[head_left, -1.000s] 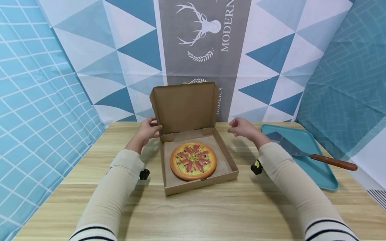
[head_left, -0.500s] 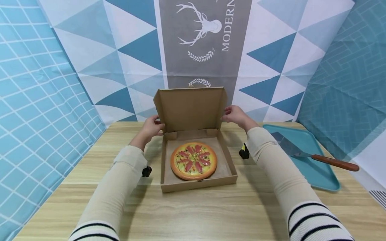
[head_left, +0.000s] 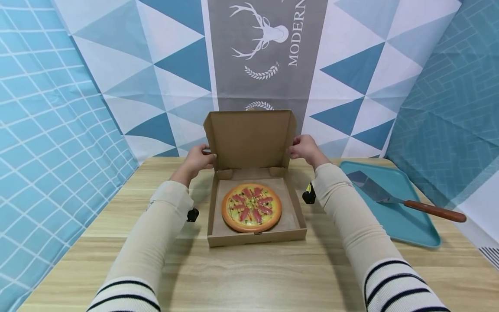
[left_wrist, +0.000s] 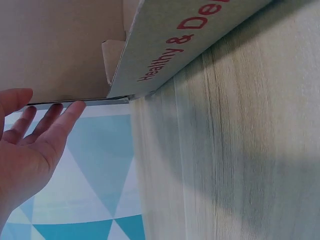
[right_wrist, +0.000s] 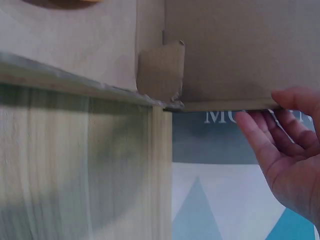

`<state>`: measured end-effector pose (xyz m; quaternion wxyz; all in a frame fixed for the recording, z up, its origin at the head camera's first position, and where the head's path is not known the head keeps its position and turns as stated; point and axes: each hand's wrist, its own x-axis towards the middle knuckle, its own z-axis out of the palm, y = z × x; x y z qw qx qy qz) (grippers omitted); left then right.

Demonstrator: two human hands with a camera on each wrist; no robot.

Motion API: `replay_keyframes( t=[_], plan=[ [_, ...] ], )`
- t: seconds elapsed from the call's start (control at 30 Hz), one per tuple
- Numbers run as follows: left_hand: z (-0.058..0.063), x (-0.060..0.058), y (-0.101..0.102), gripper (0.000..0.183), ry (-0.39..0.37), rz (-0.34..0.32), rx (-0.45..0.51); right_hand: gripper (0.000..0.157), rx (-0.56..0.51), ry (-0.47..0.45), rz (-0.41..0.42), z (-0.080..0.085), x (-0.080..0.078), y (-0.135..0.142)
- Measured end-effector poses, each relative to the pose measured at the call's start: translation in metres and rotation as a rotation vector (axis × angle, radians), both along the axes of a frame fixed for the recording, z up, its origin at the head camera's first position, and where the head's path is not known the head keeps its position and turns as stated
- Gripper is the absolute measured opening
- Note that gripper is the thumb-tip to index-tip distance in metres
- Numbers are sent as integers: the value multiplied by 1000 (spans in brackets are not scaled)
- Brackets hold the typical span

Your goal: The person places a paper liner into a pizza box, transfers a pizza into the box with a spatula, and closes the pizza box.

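An open cardboard pizza box (head_left: 257, 238) sits on the table with its lid (head_left: 250, 138) standing up at the back. Inside lies a round pizza (head_left: 251, 208) with an orange crust and red strips on yellow. My left hand (head_left: 196, 161) pinches the left edge of the lid; in the left wrist view its thumb (left_wrist: 17, 97) is on the inner face, fingers behind. At the opposite edge my right hand (head_left: 305, 148) grips the lid likewise, its thumb (right_wrist: 290, 97) inside and its fingers behind in the right wrist view. Red lettering marks the box's outer side (left_wrist: 170, 55).
To the right lies a teal tray (head_left: 421, 223), with a pizza server (head_left: 374, 190) across it whose wooden handle (head_left: 434, 211) sticks out past the tray's right edge. A patterned cloth wall (head_left: 269, 78) closes off the back of the table (head_left: 249, 277).
My right hand has come leftward from beside the box and taken hold of the lid's right edge. The lid has shifted right, and the box has turned a little squarer to me.
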<state>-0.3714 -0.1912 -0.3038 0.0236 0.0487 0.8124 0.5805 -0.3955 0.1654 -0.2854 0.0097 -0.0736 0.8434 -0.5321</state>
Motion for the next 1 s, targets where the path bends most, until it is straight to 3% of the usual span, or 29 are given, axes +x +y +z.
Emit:
replay_keyframes(
  t=[0.13,0.33,0.6,1.0],
  plan=[
    [-1,-3,2,42,23,23,-8,27,-29,52,-50,-3,1,-4],
    [0,-6,8,33,55,68,-2,11,37,103,-106,2,3,-10],
    [8,-6,11,31,97,74,-44,7,77,148,-156,9,2,-12],
    [26,-7,15,42,86,90,-88,19,26,147,-160,17,3,-11]
  ],
)
